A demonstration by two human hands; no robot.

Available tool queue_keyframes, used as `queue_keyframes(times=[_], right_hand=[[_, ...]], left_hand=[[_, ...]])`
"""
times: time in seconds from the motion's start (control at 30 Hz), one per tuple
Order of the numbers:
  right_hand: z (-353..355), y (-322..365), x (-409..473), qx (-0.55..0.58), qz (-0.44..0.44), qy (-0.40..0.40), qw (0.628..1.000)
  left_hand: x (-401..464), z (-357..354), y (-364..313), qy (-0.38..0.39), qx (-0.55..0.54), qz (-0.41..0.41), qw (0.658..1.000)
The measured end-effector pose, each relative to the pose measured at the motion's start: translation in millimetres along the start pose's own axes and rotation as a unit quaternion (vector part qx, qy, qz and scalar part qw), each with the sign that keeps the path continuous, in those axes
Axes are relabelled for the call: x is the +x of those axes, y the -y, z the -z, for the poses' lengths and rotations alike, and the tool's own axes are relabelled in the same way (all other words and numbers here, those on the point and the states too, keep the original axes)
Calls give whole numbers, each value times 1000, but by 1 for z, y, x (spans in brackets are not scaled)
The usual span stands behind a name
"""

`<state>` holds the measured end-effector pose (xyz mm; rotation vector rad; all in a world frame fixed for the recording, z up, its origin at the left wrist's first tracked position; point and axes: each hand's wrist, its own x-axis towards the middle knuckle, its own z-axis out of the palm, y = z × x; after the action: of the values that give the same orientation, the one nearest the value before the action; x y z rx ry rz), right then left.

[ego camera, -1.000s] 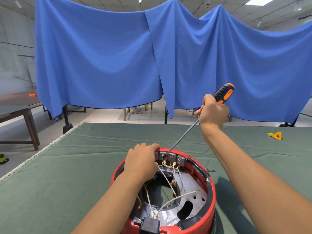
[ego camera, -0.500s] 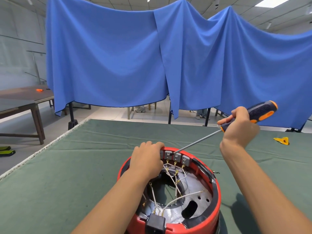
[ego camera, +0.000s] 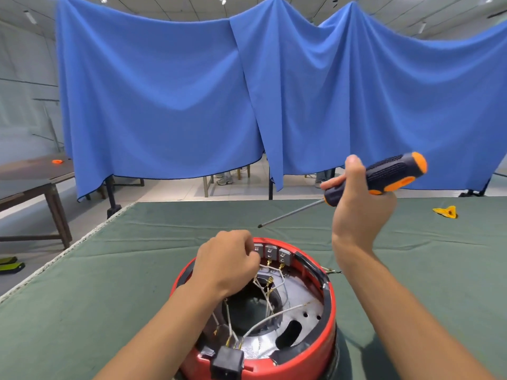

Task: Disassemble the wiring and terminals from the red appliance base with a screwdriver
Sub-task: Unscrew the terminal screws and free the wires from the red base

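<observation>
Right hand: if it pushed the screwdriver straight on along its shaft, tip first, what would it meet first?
The right hand grips the black-and-orange screwdriver, whose shaft slants down to the left. Its tip hangs beyond the red appliance base, so it would probably meet the green table cloth first, though depth is unclear.

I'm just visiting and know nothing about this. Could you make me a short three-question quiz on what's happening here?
1. True or false: the screwdriver tip touches the red base.
2. Which hand grips the screwdriver?
3. The left hand is at: A) the yellow object, B) the grey terminal blocks, C) the black plug socket.

Key: 1. False, it is in the air beyond the rim. 2. The right hand. 3. B.
</observation>
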<state>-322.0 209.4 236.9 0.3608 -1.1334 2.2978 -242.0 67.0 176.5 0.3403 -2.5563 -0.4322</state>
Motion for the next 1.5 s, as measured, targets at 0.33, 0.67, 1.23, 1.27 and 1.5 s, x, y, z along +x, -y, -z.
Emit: queue_keyframes(times=[0.33, 0.67, 1.23, 1.27, 1.5], right_hand=[[7, -29, -38, -188, 52, 132, 972], [15, -35, -30, -189, 23, 95, 977], [16, -39, -27, -186, 19, 95, 978], [16, -39, -27, -183, 13, 94, 979], [18, -36, -26, -177, 12, 103, 979]], left_hand=[[-18, 30, 2, 193, 142, -76, 968], [-11, 6, -1, 143, 233, -213, 938], [-2, 2, -18, 203, 402, -371, 812], [-3, 7, -18, 204, 398, -360, 819], [3, 48, -5, 144, 261, -216, 930]])
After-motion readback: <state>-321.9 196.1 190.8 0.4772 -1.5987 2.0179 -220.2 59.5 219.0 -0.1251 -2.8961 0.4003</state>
